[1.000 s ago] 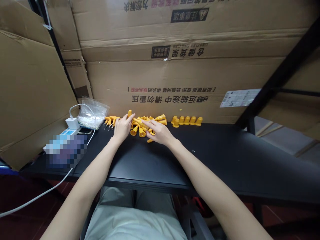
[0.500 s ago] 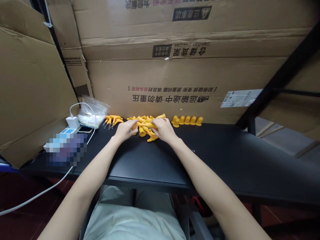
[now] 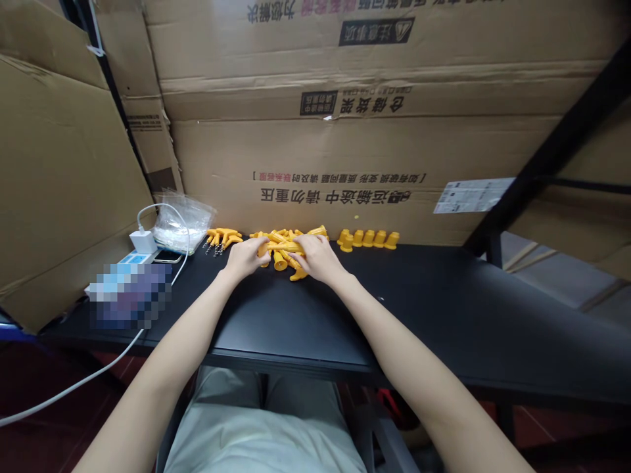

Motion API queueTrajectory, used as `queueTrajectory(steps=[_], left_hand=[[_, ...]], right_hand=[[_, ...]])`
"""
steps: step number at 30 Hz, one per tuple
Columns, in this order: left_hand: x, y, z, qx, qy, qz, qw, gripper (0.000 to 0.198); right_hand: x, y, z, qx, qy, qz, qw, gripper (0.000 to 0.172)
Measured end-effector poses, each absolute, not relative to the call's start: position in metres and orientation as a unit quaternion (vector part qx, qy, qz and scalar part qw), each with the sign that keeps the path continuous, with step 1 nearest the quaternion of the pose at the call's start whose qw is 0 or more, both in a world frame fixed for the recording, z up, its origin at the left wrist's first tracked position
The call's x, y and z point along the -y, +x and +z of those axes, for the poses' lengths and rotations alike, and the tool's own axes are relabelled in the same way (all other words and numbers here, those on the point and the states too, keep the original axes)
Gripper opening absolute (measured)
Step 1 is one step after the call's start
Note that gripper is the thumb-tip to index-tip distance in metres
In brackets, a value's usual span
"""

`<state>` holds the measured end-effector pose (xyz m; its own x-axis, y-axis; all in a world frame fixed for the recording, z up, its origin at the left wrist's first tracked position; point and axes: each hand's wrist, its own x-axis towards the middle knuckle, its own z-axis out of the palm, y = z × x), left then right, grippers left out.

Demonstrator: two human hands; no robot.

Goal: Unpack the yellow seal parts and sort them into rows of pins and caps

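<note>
A heap of yellow plastic pieces (image 3: pixel 286 244) lies at the back of the black table (image 3: pixel 305 315), against the cardboard. My left hand (image 3: pixel 245 257) grips the left side of the heap, fingers curled over the pieces. My right hand (image 3: pixel 318 257) closes on the right side, its fingers round a long yellow piece (image 3: pixel 288 247) that both hands seem to touch. A small cluster of yellow pieces with metal rings (image 3: pixel 221 236) lies to the left. A row of several short yellow caps (image 3: pixel 369 238) stands to the right.
Large cardboard boxes (image 3: pixel 345 144) wall in the back and left. A clear plastic bag (image 3: pixel 181 223), a white charger (image 3: pixel 142 242) with its cable, a power strip and a phone lie at the left. A black frame post (image 3: pixel 547 151) slants at the right.
Both hands went from lying spread on the heap to closing together on it from either side. The heap is pressed tighter. The right hand has slid slightly left.
</note>
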<state>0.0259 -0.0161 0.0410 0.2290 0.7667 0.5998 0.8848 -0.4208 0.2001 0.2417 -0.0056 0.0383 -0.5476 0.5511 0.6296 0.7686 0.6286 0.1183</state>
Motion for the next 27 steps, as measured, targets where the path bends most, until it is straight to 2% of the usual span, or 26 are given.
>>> queueTrajectory(steps=[2, 7, 16, 20, 27], left_hand=[[0.016, 0.026, 0.04, 0.528, -0.781, -0.319, 0.096, 0.035], [0.014, 0.025, 0.039, 0.512, -0.793, -0.32, 0.084, 0.036], [0.01, 0.02, 0.042, 0.514, -0.792, -0.328, -0.028, 0.034], [0.009, 0.022, 0.04, 0.532, -0.78, -0.32, -0.071, 0.033], [0.013, 0.021, 0.042, 0.572, -0.767, -0.289, 0.025, 0.035]], right_hand=[[0.006, 0.242, 0.038, 0.859, -0.382, -0.199, 0.276, 0.028], [0.009, 0.241, 0.042, 0.86, -0.386, -0.219, 0.253, 0.023], [0.011, 0.238, 0.045, 0.848, -0.372, -0.248, 0.285, 0.015], [0.008, 0.241, 0.044, 0.833, -0.378, -0.273, 0.298, 0.025], [0.0, 0.255, 0.039, 0.829, -0.409, -0.233, 0.302, 0.02]])
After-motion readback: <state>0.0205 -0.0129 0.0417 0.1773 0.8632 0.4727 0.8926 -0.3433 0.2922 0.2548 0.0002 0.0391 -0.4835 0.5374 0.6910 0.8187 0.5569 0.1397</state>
